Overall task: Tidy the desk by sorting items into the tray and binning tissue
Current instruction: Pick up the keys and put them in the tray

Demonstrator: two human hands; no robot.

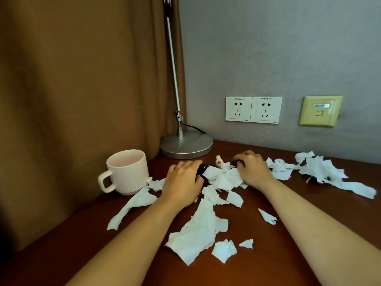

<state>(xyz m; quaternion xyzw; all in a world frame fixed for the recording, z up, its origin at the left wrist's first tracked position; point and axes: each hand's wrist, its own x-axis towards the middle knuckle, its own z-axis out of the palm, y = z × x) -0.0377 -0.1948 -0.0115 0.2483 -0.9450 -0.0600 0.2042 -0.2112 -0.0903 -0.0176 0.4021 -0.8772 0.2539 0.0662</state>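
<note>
We read this as the sorting step at its start. Both hands are down in the middle of the tabletop [257, 265], and torn tissue covers much of it. The left hand [183, 180] has its fingers curled over a black object [201, 172], half buried under the central tissue pile [222, 178], and we take that as a grasp. The right hand [253, 169] lies at the pile's far right edge with its fingers bent down. Something dark shows under its fingertips, but we cannot tell whether it grips that, grips tissue, or only presses there. Nor can we tell whether the 2 dark patches belong to 1 thing.

A small white and pink bottle [219, 161] stands between the 2 hands, just behind the pile. More tissue lies around: a large torn sheet [198, 234] near us, a long strip [134, 205] by the pale ribbed mug [127, 172], and a heap [321, 170] well off to the right by the wall. The lamp base [186, 145] sits behind the mug, in the corner.

Neither tray nor bin is in view, so nothing looks sorted or binned yet. We judge the next move calls for lifting the black object free so that loose scraps fall away and do not ride along. It also means keeping clear of the little bottle, which looks easy to knock over. After that comes the bottle itself, then gathering the many scraps, best by sweeping them into 1 bunch.
</note>
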